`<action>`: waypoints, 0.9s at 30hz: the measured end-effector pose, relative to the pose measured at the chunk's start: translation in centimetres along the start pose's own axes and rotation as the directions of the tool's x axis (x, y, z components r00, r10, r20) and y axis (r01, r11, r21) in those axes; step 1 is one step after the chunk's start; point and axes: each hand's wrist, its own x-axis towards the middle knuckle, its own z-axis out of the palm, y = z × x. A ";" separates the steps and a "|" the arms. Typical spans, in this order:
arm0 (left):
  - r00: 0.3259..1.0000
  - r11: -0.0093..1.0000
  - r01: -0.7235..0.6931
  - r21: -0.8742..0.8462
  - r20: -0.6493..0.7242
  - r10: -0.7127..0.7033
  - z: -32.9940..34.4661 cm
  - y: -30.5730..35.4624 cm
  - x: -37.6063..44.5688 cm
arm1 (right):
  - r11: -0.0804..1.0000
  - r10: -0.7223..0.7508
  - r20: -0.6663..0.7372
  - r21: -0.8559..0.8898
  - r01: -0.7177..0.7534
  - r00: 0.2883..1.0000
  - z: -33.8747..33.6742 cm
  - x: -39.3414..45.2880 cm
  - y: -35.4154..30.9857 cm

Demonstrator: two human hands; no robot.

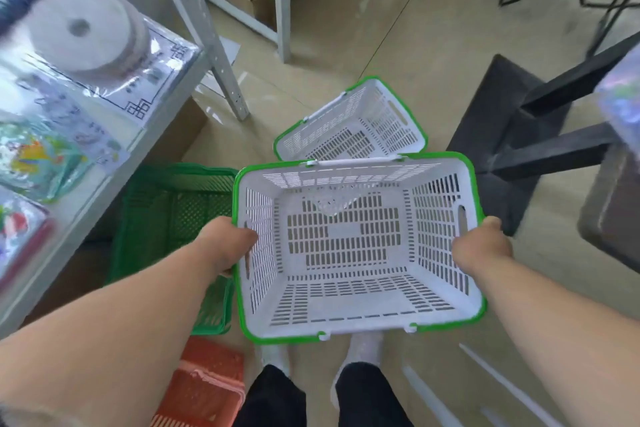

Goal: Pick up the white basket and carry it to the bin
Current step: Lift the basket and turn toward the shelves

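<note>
A white slotted basket (356,319) with a green rim hangs in the air in front of me, above my feet. It has nothing inside. My left hand (227,243) grips its left rim at the side handle slot. My right hand (483,246) grips the right rim at the other handle slot. A second white basket (349,128) with a green rim lies on the floor just beyond the held one. No bin shows clearly in view.
A green basket (166,215) stands on the floor at my left, under a grey metal shelf (152,125) loaded with packaged goods. An orange basket (204,388) lies by my left foot. A black stand's base (502,135) and legs are at right. Cardboard boxes sit at the back.
</note>
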 end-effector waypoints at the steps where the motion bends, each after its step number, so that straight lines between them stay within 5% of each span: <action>1: 1.000 1.000 -0.008 -0.022 -0.014 0.007 -1.0 0.6 -0.6 | 1.000 -0.013 -0.018 0.002 0.013 1.000 -1.2 -0.5 -1.2; 9: 0.995 0.982 -0.060 -0.179 -0.090 0.045 -4.9 4.7 0.6 | 0.983 -0.182 -0.118 -0.021 0.181 0.976 -6.7 1.8 -11.9; 17: 0.958 0.965 -0.117 -0.235 -0.282 0.047 -1.6 7.5 8.3 | 0.939 -0.329 -0.124 -0.151 0.310 0.936 -4.3 13.1 -23.2; 27: 0.932 0.965 -0.075 -0.251 -0.361 -0.022 2.6 11.3 11.8 | 0.916 -0.377 -0.029 -0.161 0.368 0.926 -4.1 20.3 -27.3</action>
